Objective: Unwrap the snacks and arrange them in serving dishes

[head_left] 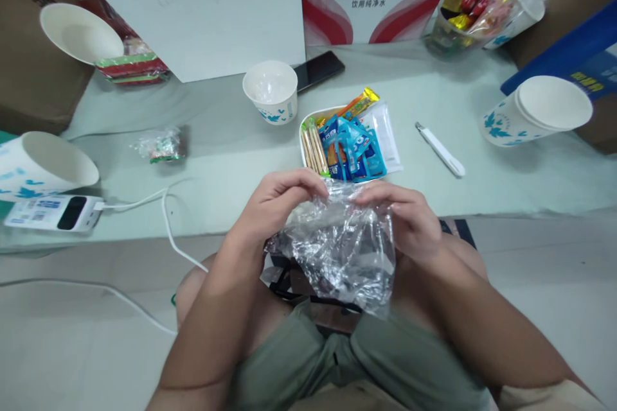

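Note:
A crumpled clear plastic bag [347,250] hangs over my lap at the table's front edge. Its upper edge is pinched by my left hand [284,202] on one side and my right hand [402,212] on the other, both with fingers closed on the film. Just beyond my fingers is a white tray [303,141] filled with blue snack packets [354,148], stick snacks in clear wrap [314,148] and a yellow-orange packet [359,103]. A white packet [383,135] lies along the tray's right side.
Paper cups stand at the middle [274,103], right [535,112] and left [43,167]. A white pen-like cutter [441,151], black phone [322,69], power bank [55,213] with cable, and a snack bowl [448,38] share the table. Large boxes [376,0] line the back.

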A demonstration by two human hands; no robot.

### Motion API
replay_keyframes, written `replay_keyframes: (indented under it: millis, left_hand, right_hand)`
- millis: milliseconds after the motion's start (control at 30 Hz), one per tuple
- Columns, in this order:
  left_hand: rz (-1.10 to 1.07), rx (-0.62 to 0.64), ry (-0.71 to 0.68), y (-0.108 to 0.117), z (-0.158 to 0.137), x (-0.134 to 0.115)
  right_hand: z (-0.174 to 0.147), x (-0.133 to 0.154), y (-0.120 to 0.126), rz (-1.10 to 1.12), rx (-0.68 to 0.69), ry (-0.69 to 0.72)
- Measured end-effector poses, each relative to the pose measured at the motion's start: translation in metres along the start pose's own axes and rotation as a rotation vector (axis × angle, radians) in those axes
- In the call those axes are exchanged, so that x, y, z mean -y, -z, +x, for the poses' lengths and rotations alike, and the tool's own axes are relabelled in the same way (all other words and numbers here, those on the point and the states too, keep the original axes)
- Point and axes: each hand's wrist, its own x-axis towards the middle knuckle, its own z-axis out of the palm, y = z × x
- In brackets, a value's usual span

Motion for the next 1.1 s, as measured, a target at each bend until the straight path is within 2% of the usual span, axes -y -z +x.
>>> replay_keyframes:
  millis: [100, 233, 367, 433, 533, 600, 667, 800, 967, 1033, 1100]
  left_hand:
    - [-0.005, 0.011, -0.039, 0.001, 0.001, 0.006]
    - [-0.012, -0.004, -0.057, -0.008, -0.003, 0.008]
    - [-0.188, -0.088, -0.060, -0.008, -0.004, 0.005]
    - [-0.187, -0.034, 0.004, -0.004, -0.004, 0.003]
    - [-0.060, 0.148, 0.116, -0.001, -0.003, -0.002]
    - [-0.010, 0.196, 0.171, 0.001, -0.004, -0.006]
    - [-0.022, 0.170, 0.188, 0.004, -0.005, -0.009]
    - [-0.049, 0.098, 0.108, 0.015, -0.008, -0.011]
    - [-0.111, 0.084, 0.117, 0.022, -0.006, -0.007]
    - [-0.055, 0.061, 0.130, 0.020, -0.005, -0.004]
    - [0.051, 0.051, 0.140, 0.017, -0.004, 0.000]
  right_hand:
    - [0.000, -0.005, 0.000, -0.022, -0.019, 0.017]
    - [-0.001, -0.009, -0.009, 0.010, -0.123, -0.120]
    - [0.001, -0.004, -0.015, -0.018, 0.008, -0.161]
    - [0.002, -0.002, -0.016, -0.064, 0.035, -0.149]
    - [0.000, -0.001, -0.017, -0.031, 0.013, -0.136]
    - [-0.002, -0.003, -0.017, -0.020, 0.016, -0.143]
    - [-0.005, -0.004, -0.015, -0.029, 0.015, -0.142]
    - [-0.008, -0.006, -0.007, -0.052, -0.026, -0.133]
    - [-0.005, -0.005, 0.001, 0.058, 0.062, -0.060]
    - [-0.003, -0.004, -0.002, 0.030, 0.007, -0.103]
    - [0.000, -0.002, -0.007, 0.010, -0.081, -0.223]
